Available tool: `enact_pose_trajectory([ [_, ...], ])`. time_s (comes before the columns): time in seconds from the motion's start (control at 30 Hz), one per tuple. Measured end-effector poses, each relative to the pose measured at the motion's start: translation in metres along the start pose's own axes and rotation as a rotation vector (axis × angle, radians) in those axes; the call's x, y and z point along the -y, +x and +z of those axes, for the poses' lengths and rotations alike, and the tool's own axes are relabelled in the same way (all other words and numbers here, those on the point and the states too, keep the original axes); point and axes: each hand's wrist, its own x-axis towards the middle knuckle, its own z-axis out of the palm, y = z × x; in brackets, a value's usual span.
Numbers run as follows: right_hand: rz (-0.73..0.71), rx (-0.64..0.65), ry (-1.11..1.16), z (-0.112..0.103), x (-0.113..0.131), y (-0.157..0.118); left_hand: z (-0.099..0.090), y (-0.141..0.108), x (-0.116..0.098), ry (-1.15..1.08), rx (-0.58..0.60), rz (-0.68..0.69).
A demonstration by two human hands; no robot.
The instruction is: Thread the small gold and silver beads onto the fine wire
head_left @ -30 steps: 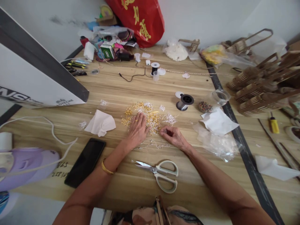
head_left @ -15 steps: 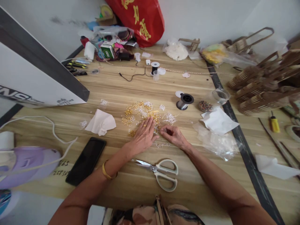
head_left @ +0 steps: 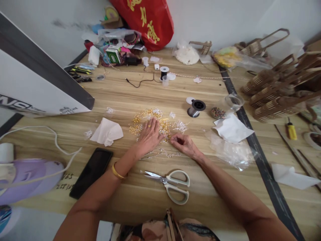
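Observation:
My left hand point(head_left: 150, 135) lies flat, fingers spread, over a pile of small gold and silver jewellery findings point(head_left: 163, 125). At the pile's right edge, my right hand point(head_left: 184, 144) has its thumb and forefinger pinched together; what is between them is too small to make out. A thin silver chain point(head_left: 160, 153) lies on the wooden table just below both hands. White-handled scissors point(head_left: 164, 180) rest nearer to me, blades pointing left. Some silver pins point(head_left: 180, 126) lie right of the pile.
A black phone point(head_left: 91, 173) and a crumpled white cloth point(head_left: 107, 132) lie left. A wire spool point(head_left: 196, 108), a jar of beads point(head_left: 220, 112), white paper point(head_left: 233, 129) and clear plastic bags point(head_left: 234, 152) are right. A large box point(head_left: 45, 77) stands at the left.
My left hand has slid left and slightly up across the pile, uncovering more of the chain below it. My right hand stays pinched in nearly the same place. The view has shifted slightly.

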Motion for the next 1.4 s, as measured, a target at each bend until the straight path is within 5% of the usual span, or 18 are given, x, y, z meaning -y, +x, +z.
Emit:
enact_pose_trajectory([
  [0.63, -0.012, 0.001, 0.039, 0.0, 0.0, 0.001, -0.008, 0.005, -0.014, 0.039, 0.17, 0.203],
  [1.4, 0.022, -0.012, 0.133, -0.003, 0.003, 0.001, 0.001, 0.015, -0.01, 0.02, 0.129, 0.35],
])
